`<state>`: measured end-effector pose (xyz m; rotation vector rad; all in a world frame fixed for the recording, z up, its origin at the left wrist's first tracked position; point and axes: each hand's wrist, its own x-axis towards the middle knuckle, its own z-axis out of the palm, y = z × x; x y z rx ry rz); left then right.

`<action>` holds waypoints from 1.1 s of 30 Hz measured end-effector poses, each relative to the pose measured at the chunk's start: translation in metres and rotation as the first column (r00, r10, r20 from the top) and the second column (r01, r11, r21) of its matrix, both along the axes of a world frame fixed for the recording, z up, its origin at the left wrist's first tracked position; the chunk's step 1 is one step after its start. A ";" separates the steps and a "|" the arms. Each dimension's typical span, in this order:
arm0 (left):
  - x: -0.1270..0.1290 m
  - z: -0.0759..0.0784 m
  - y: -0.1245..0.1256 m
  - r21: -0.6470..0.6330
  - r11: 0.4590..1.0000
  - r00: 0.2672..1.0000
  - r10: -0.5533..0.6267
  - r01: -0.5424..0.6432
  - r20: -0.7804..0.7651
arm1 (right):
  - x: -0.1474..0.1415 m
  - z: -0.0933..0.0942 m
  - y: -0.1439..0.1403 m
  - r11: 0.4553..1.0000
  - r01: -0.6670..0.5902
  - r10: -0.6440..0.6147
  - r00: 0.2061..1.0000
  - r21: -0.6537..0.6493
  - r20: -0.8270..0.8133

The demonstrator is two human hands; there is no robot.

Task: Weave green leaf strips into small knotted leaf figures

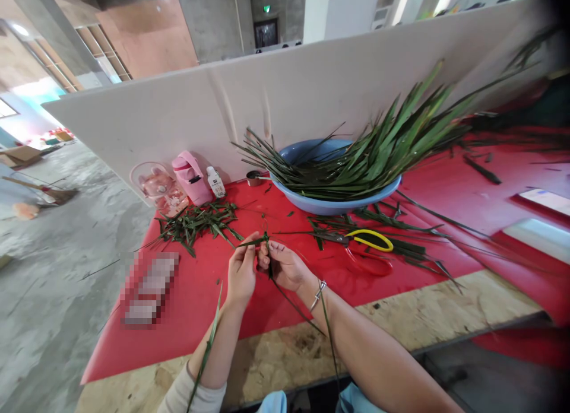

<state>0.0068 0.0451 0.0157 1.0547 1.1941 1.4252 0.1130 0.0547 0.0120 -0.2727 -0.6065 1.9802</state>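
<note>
A white partition board (312, 86) closes off the far side of the table, whose red cover (187, 306) spreads over most of the top and leaves bare chipboard (436, 306) along the near edge. At the far centre a blue basin (329, 206) carries a large sheaf of long green leaves (383, 152) fanning to the right. To the far left lie a heap of leaf trimmings (196, 222), a pink bag (191, 177) and a small bottle (215, 181). Scissors (365, 247) with one yellow and one red loop rest right of centre among loose blades.

Near the middle, just above the cover, the person's hands meet on a narrow leaf strip (256, 241). It looks very light, thin and pliable, bending easily, likely to crease or split along the grain if pulled hard; a hold close to the fold, pinched flat between thumb and finger, seems soundest. The left hand (241, 273) has its fingertips (249, 242) pressed together, pinching the strip's left part. The right hand (285, 264) is curled, its fingers (266, 254) nipping the strip just beside the left, with the long tail trailing down over the wrist bracelet (317, 294) towards the near edge
</note>
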 end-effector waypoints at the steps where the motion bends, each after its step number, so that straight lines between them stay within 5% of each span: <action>1: -0.005 -0.001 0.000 0.032 0.999 0.994 0.033 -0.029 -0.108 | 0.001 0.000 0.000 1.000 -0.024 0.024 0.999 0.009 -0.021; 4: -0.031 -0.008 -0.003 0.200 0.979 0.863 0.137 -0.043 -0.486 | 0.008 0.004 0.002 0.995 -0.097 0.099 0.983 0.019 -0.152; 7: -0.061 -0.013 -0.010 0.220 0.959 0.723 0.022 0.181 -0.691 | 0.018 0.007 0.002 0.986 -0.149 0.165 0.945 0.078 -0.284; 11: -0.068 0.011 -0.013 0.014 0.998 0.902 -0.054 0.066 -0.428 | 0.020 0.004 -0.001 0.945 -0.253 0.303 0.913 0.207 -0.272; 14: -0.046 0.039 -0.009 -0.082 0.956 0.917 -0.292 0.280 -0.270 | 0.015 0.000 -0.005 0.926 -0.283 0.334 0.922 0.251 -0.195; 16: -0.029 0.048 -0.006 -0.021 0.943 0.898 -0.323 0.332 -0.298 | 0.012 -0.001 -0.005 0.943 -0.244 0.284 0.945 0.226 -0.162; 19: -0.010 0.044 -0.005 0.074 0.960 0.947 -0.251 0.271 -0.203 | 0.009 -0.003 -0.004 0.967 -0.206 0.226 0.965 0.153 -0.130; 22: -0.002 0.030 -0.009 -0.057 0.951 0.951 -0.300 0.304 0.076 | 0.005 -0.007 -0.003 0.973 -0.208 0.218 0.970 0.098 -0.106; 25: 0.003 0.020 -0.015 -0.059 0.970 0.943 -0.215 0.237 0.252 | 0.000 -0.010 -0.003 0.989 -0.146 0.146 0.987 0.001 -0.065; 28: 0.005 0.016 -0.016 -0.014 0.990 0.963 -0.135 0.142 0.233 | -0.006 -0.010 -0.004 0.993 -0.053 0.053 0.999 -0.105 -0.005; 33: -0.001 0.010 -0.007 -0.117 0.988 0.981 -0.076 0.098 0.180 | -0.016 -0.005 -0.007 0.988 0.049 -0.038 0.996 -0.145 0.077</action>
